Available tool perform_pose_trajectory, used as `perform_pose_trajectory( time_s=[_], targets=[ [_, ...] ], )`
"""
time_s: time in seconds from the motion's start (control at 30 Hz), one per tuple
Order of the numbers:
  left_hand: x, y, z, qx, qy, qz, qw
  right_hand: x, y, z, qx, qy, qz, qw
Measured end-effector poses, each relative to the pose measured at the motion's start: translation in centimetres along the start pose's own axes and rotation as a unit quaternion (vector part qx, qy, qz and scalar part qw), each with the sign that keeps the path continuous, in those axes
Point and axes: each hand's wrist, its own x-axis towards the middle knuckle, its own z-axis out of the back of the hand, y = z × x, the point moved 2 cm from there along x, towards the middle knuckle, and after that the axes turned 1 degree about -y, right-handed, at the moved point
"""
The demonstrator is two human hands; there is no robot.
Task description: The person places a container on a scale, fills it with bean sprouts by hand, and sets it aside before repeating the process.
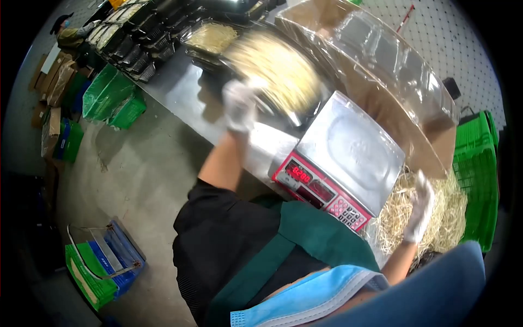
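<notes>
My left hand [240, 104], in a pale glove, is at the near edge of a black tray filled with pale yellow strands [278, 71]; both are blurred, and the fingers are smeared. The tray is to the upper left of a red-framed scale [351, 152], whose metal plate bears nothing and whose display glows red. My right hand [420, 210], also gloved, is over a heap of pale strands [395, 226] to the right of the scale, its fingers apart and holding nothing visible.
Another filled tray [211, 38] and stacked black trays [131, 46] stand further back. A large plastic-lined cardboard box [376, 98] is behind the scale. Green crates [476, 174] stand at the right, a green bin [109, 95] at the left. A person [68, 35] is at the far left.
</notes>
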Motion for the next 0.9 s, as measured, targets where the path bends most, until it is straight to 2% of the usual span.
perform_pose_trajectory(
  time_s=[0.03,0.07,0.1,0.13,0.17,0.2,0.27,0.33,0.37,0.4,0.43,0.5,0.53,0.57,0.6,0.63,0.67,0.7,0.73,0.77,0.8,0.83,0.87,0.9],
  targets=[
    [4.1,-0.5,3.6,0.061,-0.066,-0.003,0.996,-1.7,-2.2,2.6,-0.023,0.042,0.067,0.997],
    [6.3,-4.6,1.7,0.088,-0.128,0.063,0.986,-2.5,-4.3,4.3,0.000,-0.022,-0.010,1.000],
    [9.9,-5.2,3.3,0.128,-0.125,0.019,0.984,-3.2,-5.6,5.4,0.017,-0.042,-0.030,0.999],
    [13.9,-5.1,5.9,0.175,-0.168,0.055,0.969,-3.5,-6.7,6.0,0.019,-0.046,-0.033,0.998],
    [17.6,-4.4,8.4,0.135,-0.140,0.067,0.979,-3.8,-7.9,6.5,0.024,-0.058,-0.057,0.996],
    [20.1,-3.2,10.3,0.117,-0.173,0.131,0.969,-4.3,-8.4,6.7,0.028,-0.071,-0.080,0.994],
    [20.6,-4.1,9.5,0.173,-0.197,0.137,0.955,-5.0,-7.4,4.9,0.027,-0.077,-0.069,0.994],
    [20.9,-3.7,10.4,0.226,-0.187,0.145,0.945,-6.0,-4.5,2.7,-0.094,-0.050,-0.068,0.992],
    [20.6,-3.1,11.7,0.225,-0.181,0.138,0.947,-6.5,-6.2,3.1,-0.060,-0.064,-0.052,0.995],
    [16.2,-4.7,8.2,0.280,-0.272,0.141,0.910,-7.2,-5.5,2.5,-0.109,-0.074,-0.047,0.990],
    [19.2,-0.2,18.1,0.176,-0.126,0.167,0.962,-8.0,-5.5,2.7,-0.128,-0.094,-0.060,0.985],
    [11.4,-4.8,6.2,0.167,-0.211,0.153,0.951,-9.1,-6.1,3.6,-0.164,-0.154,-0.078,0.971],
    [8.7,-4.5,3.1,0.195,-0.083,-0.015,0.977,-9.8,-5.9,3.7,-0.109,-0.210,-0.106,0.966],
    [6.7,-5.4,-1.0,0.280,0.046,0.004,0.959,-10.2,-5.5,4.3,-0.132,-0.236,-0.124,0.955],
    [3.7,-5.3,-4.6,0.238,0.141,-0.024,0.961,-10.9,-5.8,5.1,-0.155,-0.253,-0.138,0.945],
    [1.3,-5.5,-8.6,0.215,0.256,-0.059,0.941,-10.9,-6.9,6.9,-0.163,-0.268,-0.111,0.943],
    [-0.4,-6.1,-12.6,0.148,0.363,-0.076,0.917,-10.7,-7.1,9.3,-0.067,-0.246,-0.075,0.964],
    [-2.8,-7.4,-16.7,0.096,0.455,-0.128,0.876,-11.1,-6.7,11.4,-0.042,-0.283,-0.020,0.958],
    [-5.5,-8.8,-20.6,0.087,0.466,-0.244,0.846,-11.5,-5.1,13.0,-0.104,-0.339,-0.011,0.935],
    [-7.4,-9.6,-23.1,0.046,0.492,-0.291,0.819,-11.4,-4.3,15.5,-0.172,-0.400,0.042,0.899],
    [-8.9,-10.2,-24.6,0.011,0.520,-0.312,0.795,-12.1,-2.6,17.9,-0.343,-0.395,0.096,0.847],
    [-10.6,-11.0,-26.0,-0.017,0.538,-0.324,0.778,-12.3,-3.0,22.5,-0.390,-0.436,0.140,0.799],
    [-11.9,-11.3,-27.2,-0.029,0.544,-0.334,0.769,-13.0,-1.8,24.6,-0.528,-0.450,0.106,0.712],
    [-13.3,-11.4,-28.5,-0.045,0.554,-0.339,0.759,-13.6,-2.1,27.1,-0.611,-0.490,0.082,0.617]
  ],
)
